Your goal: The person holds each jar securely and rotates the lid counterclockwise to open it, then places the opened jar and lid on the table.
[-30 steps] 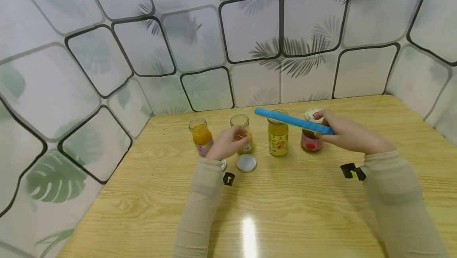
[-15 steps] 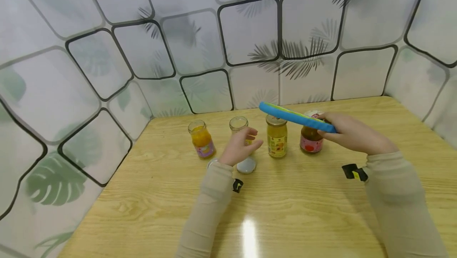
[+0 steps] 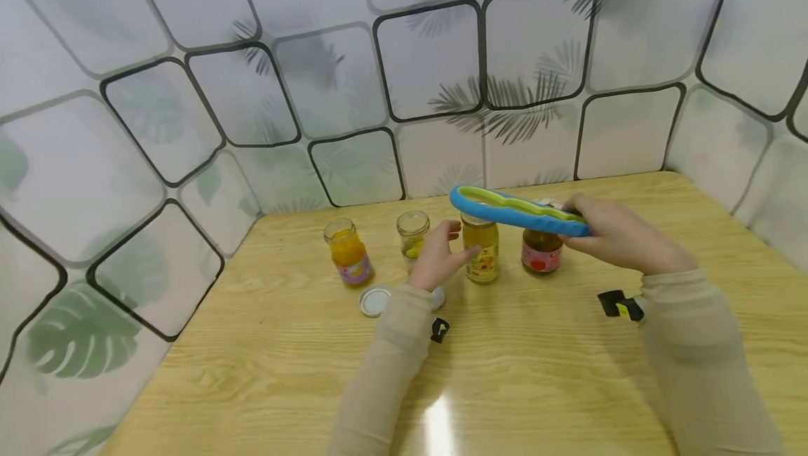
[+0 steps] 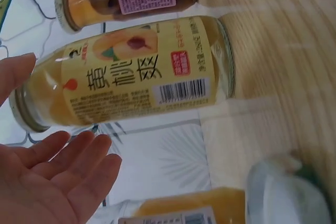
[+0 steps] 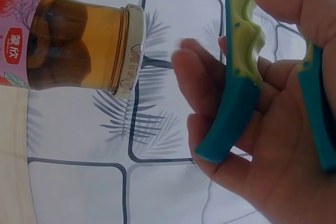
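Backdrop: pale sheeting [image 3: 344,84] with dark rounded outlines and leaf prints, behind a wood-grain table [image 3: 252,379].
Tool: blue outside, green inside, held up off the table; in the head view its looped end [image 3: 463,205] crosses the top of the yellow jar, but the left wrist view shows nothing around that lid.
Right hand: holds the tool [image 3: 517,220] loosely, thumb over one arm, fingers behind the other [image 3: 615,237]; the two arms stand apart.
Yellow jar: upright, lid on, third from the left [image 3: 482,259].
Left hand: thumb and fingers spread wide either side of the yellow jar's neck, gripping nothing [image 3: 437,258]; whether the thumb touches the glass I cannot tell.
Pink-label jar: upright, lid on, just right of the yellow jar [image 3: 541,256].
Lidless jars: the slim one [image 3: 412,231] behind the left hand, the orange one [image 3: 349,256] farther left.
Loose lids: one lies near the orange jar [image 3: 374,300], the other [image 3: 438,299] partly behind the left arm.
Risks: a low sweep of the tool could knock the yellow jar, unsteadied as it seems; a stray left elbow or wrist might tip a lidless jar and spill it.
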{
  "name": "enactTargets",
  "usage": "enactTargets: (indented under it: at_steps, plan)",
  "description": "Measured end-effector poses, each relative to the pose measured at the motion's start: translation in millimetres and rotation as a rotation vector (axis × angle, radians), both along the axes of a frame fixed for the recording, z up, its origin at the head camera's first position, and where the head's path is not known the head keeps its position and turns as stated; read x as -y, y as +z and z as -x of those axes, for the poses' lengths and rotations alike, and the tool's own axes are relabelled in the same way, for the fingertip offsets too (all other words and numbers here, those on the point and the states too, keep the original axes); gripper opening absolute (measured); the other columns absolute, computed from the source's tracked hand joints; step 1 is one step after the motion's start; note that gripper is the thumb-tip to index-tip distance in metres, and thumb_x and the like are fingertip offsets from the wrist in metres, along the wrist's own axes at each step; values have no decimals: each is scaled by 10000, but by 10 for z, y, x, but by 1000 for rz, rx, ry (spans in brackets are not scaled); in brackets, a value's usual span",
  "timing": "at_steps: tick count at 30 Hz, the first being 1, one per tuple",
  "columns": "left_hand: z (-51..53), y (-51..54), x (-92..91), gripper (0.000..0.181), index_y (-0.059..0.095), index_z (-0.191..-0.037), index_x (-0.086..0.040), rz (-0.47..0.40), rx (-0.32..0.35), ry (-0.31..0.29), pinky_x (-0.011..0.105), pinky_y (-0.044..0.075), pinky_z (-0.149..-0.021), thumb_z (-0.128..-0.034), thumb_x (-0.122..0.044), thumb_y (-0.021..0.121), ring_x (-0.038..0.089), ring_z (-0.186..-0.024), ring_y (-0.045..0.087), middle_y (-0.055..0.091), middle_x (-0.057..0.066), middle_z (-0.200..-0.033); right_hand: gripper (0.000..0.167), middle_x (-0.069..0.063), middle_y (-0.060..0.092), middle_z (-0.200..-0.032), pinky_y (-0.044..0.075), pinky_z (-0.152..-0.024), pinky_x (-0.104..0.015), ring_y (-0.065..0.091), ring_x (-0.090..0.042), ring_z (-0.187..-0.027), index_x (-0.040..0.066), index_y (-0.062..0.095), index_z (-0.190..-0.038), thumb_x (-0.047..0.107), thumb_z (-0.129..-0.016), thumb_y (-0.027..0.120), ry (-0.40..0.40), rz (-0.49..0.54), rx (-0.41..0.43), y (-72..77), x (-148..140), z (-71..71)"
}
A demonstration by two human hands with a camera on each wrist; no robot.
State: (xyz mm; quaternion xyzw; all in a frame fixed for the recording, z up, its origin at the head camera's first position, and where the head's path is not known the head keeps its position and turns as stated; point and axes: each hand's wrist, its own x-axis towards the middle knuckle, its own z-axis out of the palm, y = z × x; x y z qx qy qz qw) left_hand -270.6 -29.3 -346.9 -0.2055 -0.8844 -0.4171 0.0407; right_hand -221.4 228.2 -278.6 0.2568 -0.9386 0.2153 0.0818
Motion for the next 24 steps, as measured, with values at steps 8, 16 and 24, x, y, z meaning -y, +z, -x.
enactTargets:
  at_steps: [8, 16, 24]
  plan:
    - [54, -43, -149, 616, 404, -1261, -72, -86, 80, 31, 353, 392, -898, -769, -313, 685, 201, -1112, 448, 478, 67, -1227, 288, -82, 510, -832, 360, -564, -306, 423, -175, -642, -22, 446, -1076, 56, -828, 571, 3, 31, -15, -20, 13, 6]
    - [91, -80, -194, 568, 431, -1244, -94, -121, 86, 33, 326, 419, -863, -768, -259, 692, 178, -1072, 478, 509, 46, -1196, 331, -123, 530, -915, 395, -619, -337, 459, -198, -715, -42, 419, -1122, 52, -841, 567, 6, 11, -21, -22, 57, 11]
    - [33, -69, -119, 565, 446, -1247, -157, -105, 25, -78, 318, 414, -887, -747, -182, 708, 197, -1096, 480, 508, 29, -1207, 353, -91, 518, -880, 382, -602, -329, 442, -195, -679, -22, 420, -1118, 66, -822, 592, 12, -32, -62, -36, 126, 3]
